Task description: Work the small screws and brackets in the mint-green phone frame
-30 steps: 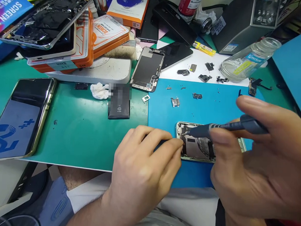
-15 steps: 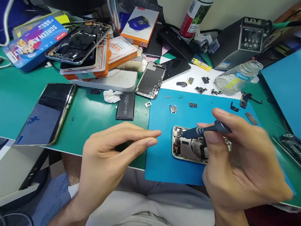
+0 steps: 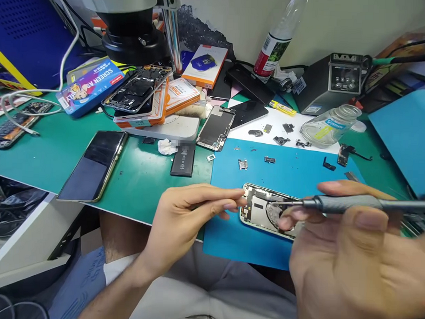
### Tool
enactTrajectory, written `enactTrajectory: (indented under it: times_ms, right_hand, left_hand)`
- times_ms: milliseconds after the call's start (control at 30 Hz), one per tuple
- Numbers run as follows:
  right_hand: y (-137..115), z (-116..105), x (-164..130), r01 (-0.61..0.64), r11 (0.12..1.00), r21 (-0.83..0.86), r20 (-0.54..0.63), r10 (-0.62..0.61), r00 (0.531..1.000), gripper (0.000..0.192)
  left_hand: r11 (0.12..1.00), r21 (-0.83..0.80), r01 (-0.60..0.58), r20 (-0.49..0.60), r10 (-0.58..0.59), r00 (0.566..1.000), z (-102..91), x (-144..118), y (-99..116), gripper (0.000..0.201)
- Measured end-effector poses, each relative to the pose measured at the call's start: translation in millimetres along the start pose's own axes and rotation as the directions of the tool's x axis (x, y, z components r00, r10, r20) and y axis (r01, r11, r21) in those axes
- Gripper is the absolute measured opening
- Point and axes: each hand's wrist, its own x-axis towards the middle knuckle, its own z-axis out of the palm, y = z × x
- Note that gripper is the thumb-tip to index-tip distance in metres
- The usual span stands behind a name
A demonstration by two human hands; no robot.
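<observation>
- Lying long-ways left to right, the opened phone (image 3: pixel 261 213) is on the blue mat (image 3: pixel 227 241), near its front edge.
- Fingers of the left hand (image 3: pixel 182 219) are at the phone's left end, thumb and pointer close together; can't tell if they grip anything.
- Fingers of the right hand (image 3: pixel 348 262) curl tight around a screwdriver (image 3: pixel 350 204), hiding the phone's right end; its tip points left over the phone.

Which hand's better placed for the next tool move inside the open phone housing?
Likely the right hand: it holds the screwdriver, tip over the open phone housing. The left hand shows no tool; its fingers are at the housing's left end, perhaps able to steady it.
</observation>
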Motion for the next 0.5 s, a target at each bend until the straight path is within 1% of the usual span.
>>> enactTrajectory:
  times_ms: [33, 100, 167, 233, 300, 367, 500]
  right_hand:
    - [-2.3, 3.3, 0.8, -0.034, 0.996, 0.087, 0.042, 0.030, 0.999, 0.045]
    - [-4.8, 9.5, -0.3, -0.167, 0.967, 0.194, 0.079, 0.155, 0.985, 0.046]
    - [-5.5, 14.7, -4.4, -0.281, 0.934, 0.219, 0.078, 0.271, 0.960, 0.048]
    - [-5.6, 17.9, -8.9, -0.302, 0.932, 0.202, 0.060, 0.296, 0.953, 0.049]
    - [-5.7, 19.3, -11.2, -0.293, 0.938, 0.186, 0.044, 0.290, 0.956, 0.051]
    - [-5.6, 19.4, -10.7, -0.316, 0.930, 0.189, 0.071, 0.308, 0.949, 0.052]
    - [-3.7, 18.6, -6.2, -0.389, 0.897, 0.208, 0.138, 0.367, 0.920, 0.048]
  left_hand:
    - [1.000, -0.001, -0.003, 0.005, 0.003, 1.000, 1.0, 0.6, -0.7, 0.019]
    - [1.000, -0.002, -0.003, 0.011, 0.003, 1.000, 2.3, 1.3, -1.3, 0.021]
    - [1.000, -0.018, 0.000, 0.018, 0.000, 1.000, 2.9, 1.6, -1.0, 0.024]
    - [0.999, -0.040, 0.010, 0.027, -0.008, 1.000, 2.7, 1.8, -0.7, 0.027]
    - [0.998, -0.057, 0.023, 0.036, -0.021, 0.999, 1.9, 2.2, -0.7, 0.028]
    - [0.997, -0.063, 0.034, 0.040, -0.032, 0.999, 1.1, 2.6, -1.3, 0.028]
    - [0.997, -0.067, 0.039, 0.052, -0.036, 0.998, 0.0, 2.5, -2.8, 0.027]
